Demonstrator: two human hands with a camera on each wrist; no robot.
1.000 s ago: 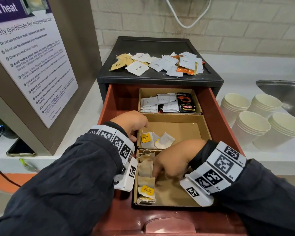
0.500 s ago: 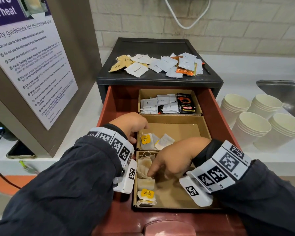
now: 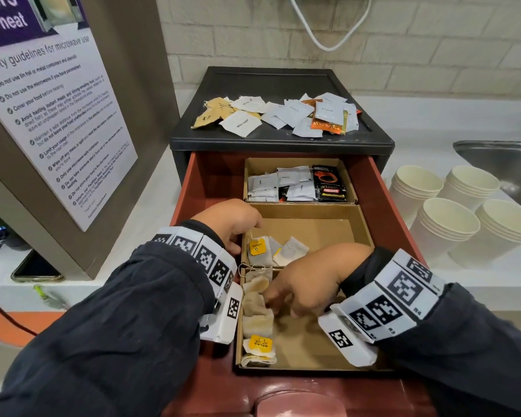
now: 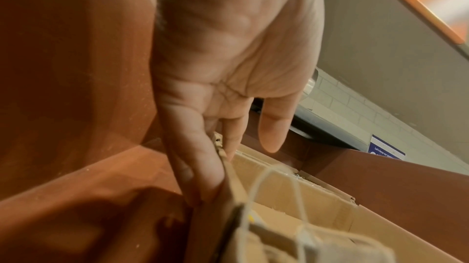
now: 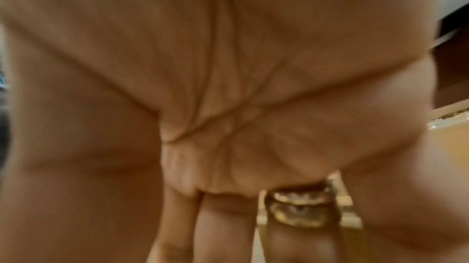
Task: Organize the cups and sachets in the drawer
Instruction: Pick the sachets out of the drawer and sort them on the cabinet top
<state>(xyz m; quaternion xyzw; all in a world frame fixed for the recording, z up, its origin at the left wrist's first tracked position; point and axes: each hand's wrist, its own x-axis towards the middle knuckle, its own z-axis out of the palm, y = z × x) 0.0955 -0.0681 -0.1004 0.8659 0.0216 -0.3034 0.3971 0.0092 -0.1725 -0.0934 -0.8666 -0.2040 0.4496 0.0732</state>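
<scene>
Showing: your two hands working in an open drawer [image 3: 190, 188] of a black cabinet [image 3: 280, 139] on a white counter [image 3: 151, 200].
Counter: carries the cabinet, four stacks of paper cups [image 3: 445, 224] to your right, a steel sink [image 3: 500, 158] behind them, and a phone [image 3: 36, 270] at far left.
Poster: a microwave safety notice [image 3: 51, 115] stands to your left.
Cabinet top: holds a loose spread of sachets [image 3: 283, 115], white, tan and orange.
Drawer: red-brown, pulled out toward you, with three cardboard trays in a row from back to front.
Back tray [image 3: 298, 162]: filled with white sachets and a black packet [image 3: 328, 183] on its right side.
Middle tray [image 3: 328, 233]: holds tea bags [image 3: 286, 251] at its left front corner, one with a yellow tag.
Front tray [image 3: 298, 347]: holds a column of brown tea bags [image 3: 257, 323] along its left wall; the nearest shows a yellow tag.
Left hand [image 3: 229, 224]: you hold the left wall of the middle tray. In the left wrist view the fingers [image 4: 198, 171] lie along the outside of the cardboard wall, loosely extended; the thumb is apart from it.
Right hand [image 3: 310, 284]: reaches into the front tray, fingers pointing down at the brown tea bags and touching them. You cannot tell whether they pinch a bag. The right wrist view shows only a blurred palm [image 5: 228, 86] and a gold ring [image 5: 299, 209].
</scene>
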